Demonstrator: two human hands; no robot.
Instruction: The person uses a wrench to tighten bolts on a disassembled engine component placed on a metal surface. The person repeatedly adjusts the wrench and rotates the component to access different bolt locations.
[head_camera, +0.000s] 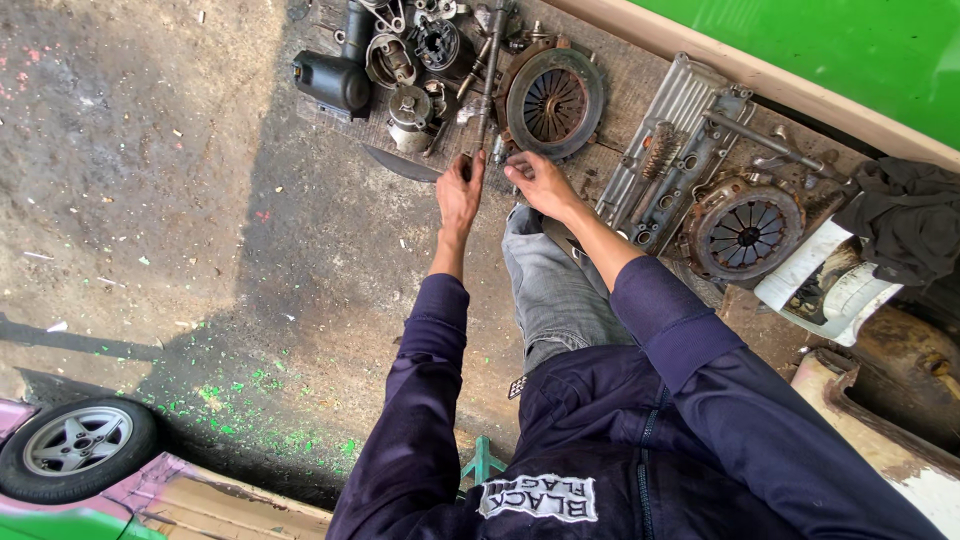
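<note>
Nearest, at the lower frame edge, the person's dark blue jacket (640, 440) fills the foreground, both sleeves reaching up toward a long metal shaft (488, 75) that lies on the ground and serves as landmark below. A grey-trousered knee (550, 290) shows between the forearms, nearer the viewer than the shaft. The left hand (460, 195) is wrapped around the near end of the shaft, fingers curled closed on it. The right hand (535, 180) sits just right of that same end, fingers bent at the shaft's tip; whether it truly grips the shaft or only touches it cannot be told. A dark curved blade-like piece (400, 165) lies just left of the shaft's near end. Right of the shaft's middle rests a round rusty clutch cover (553, 100), almost touching it. Left of the shaft sit a black cylindrical housing (335, 80) and small metal engine parts (410, 60). Well to the right of the shaft lie a ribbed grey metal cover (665, 125), a second clutch cover (742, 230) and a dark cloth (905, 215). Far left of the shaft, at the bottom corner, a car wheel (78, 445) stands on the concrete. Beyond the shaft, a green vehicle panel (850, 50) crosses the upper right.
</note>
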